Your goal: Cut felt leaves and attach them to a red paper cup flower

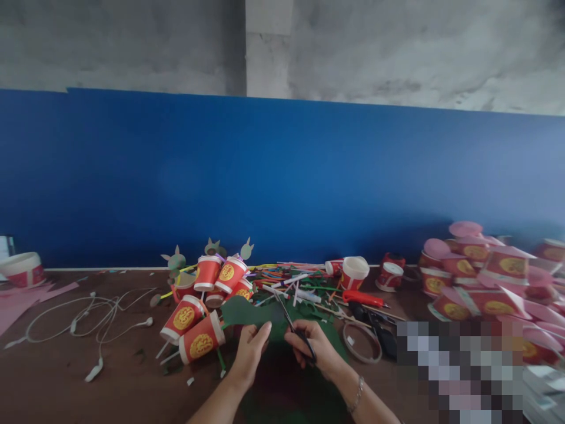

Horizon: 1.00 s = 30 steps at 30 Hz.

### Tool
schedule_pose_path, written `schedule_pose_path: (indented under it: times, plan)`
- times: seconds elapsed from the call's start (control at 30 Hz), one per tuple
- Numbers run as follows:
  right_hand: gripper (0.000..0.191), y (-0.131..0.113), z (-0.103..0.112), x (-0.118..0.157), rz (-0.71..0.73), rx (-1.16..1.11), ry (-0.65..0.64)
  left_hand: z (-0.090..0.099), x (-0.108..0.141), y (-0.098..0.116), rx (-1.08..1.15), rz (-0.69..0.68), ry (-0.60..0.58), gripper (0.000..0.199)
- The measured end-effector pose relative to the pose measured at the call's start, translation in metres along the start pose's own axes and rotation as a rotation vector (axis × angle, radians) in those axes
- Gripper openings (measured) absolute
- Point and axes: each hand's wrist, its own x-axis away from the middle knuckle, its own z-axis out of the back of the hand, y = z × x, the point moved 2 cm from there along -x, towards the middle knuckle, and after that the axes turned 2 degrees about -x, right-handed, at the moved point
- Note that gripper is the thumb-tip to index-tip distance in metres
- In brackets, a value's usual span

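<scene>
My left hand [252, 352] pinches a piece of dark green paper [241, 312] between thumb and fingers, near the middle of the table. In my right hand [311, 347] is a pair of black-handled scissors [291, 323], with its blades pointing up and left at the paper's right side. Whether the blades are cutting the paper cannot be made out. More dark green paper lies below and between both hands. Just left of my left hand lie several red paper cups [202, 337] with yellow emblems, some with straws and small green animal-head cutouts [176, 259].
Colored straws and green scraps lie behind my hands, with a white cup [354, 272], a red-handled tool [362, 299] and a tape ring [377, 353] to their right. White earphones [95, 370] lie left. Pink-trimmed cups [503, 265] pile up right. A blue panel [282, 176] stands behind.
</scene>
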Motion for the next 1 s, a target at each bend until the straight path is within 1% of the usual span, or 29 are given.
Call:
schedule_pose_path:
  times: [0.17,0.27,0.33,0.4,0.43,0.53,0.57,0.63,0.73,0.8,0.87,0.93,1.0]
  plan:
    - [0.035,0.002,0.002,-0.003,-0.004,0.015,0.0,-0.003,0.005,0.007,0.092,0.061,0.073,0.048]
    - [0.036,0.002,0.004,-0.003,-0.028,0.029,0.02,-0.003,0.006,0.007,0.108,0.083,0.08,0.046]
    - [0.036,-0.001,0.005,-0.001,-0.032,0.004,0.057,-0.002,0.006,0.006,0.094,0.085,0.068,0.044]
    - [0.037,-0.004,0.006,0.001,-0.006,-0.058,0.097,-0.003,0.006,0.005,0.056,0.067,0.004,0.04]
    - [0.037,-0.005,0.006,0.002,0.012,-0.094,0.11,-0.004,0.007,0.006,0.028,0.049,-0.06,0.039]
    - [0.039,-0.006,0.007,0.003,0.038,-0.157,0.129,-0.01,0.01,0.012,-0.076,-0.036,-0.303,0.036]
    - [0.039,-0.006,0.007,0.003,0.037,-0.162,0.135,-0.012,0.012,0.014,-0.106,-0.065,-0.355,0.035]
    - [0.039,-0.006,0.007,0.002,0.031,-0.156,0.155,-0.015,0.014,0.019,-0.145,-0.116,-0.387,0.032]
    - [0.039,-0.005,0.006,0.002,0.035,-0.127,0.165,-0.017,0.014,0.02,-0.147,-0.132,-0.344,0.03]
    - [0.039,-0.005,0.004,0.001,0.057,-0.121,0.133,-0.017,0.013,0.017,-0.121,-0.082,-0.284,0.032]
    - [0.038,-0.005,0.002,0.001,0.081,-0.111,0.081,-0.014,0.01,0.012,-0.077,-0.014,-0.161,0.034]
    - [0.038,-0.003,-0.001,0.001,0.086,-0.071,0.039,-0.01,0.009,0.009,-0.027,0.026,-0.028,0.034]
    - [0.037,-0.002,-0.003,0.002,0.077,-0.022,0.017,-0.007,0.009,0.008,0.006,0.033,0.035,0.034]
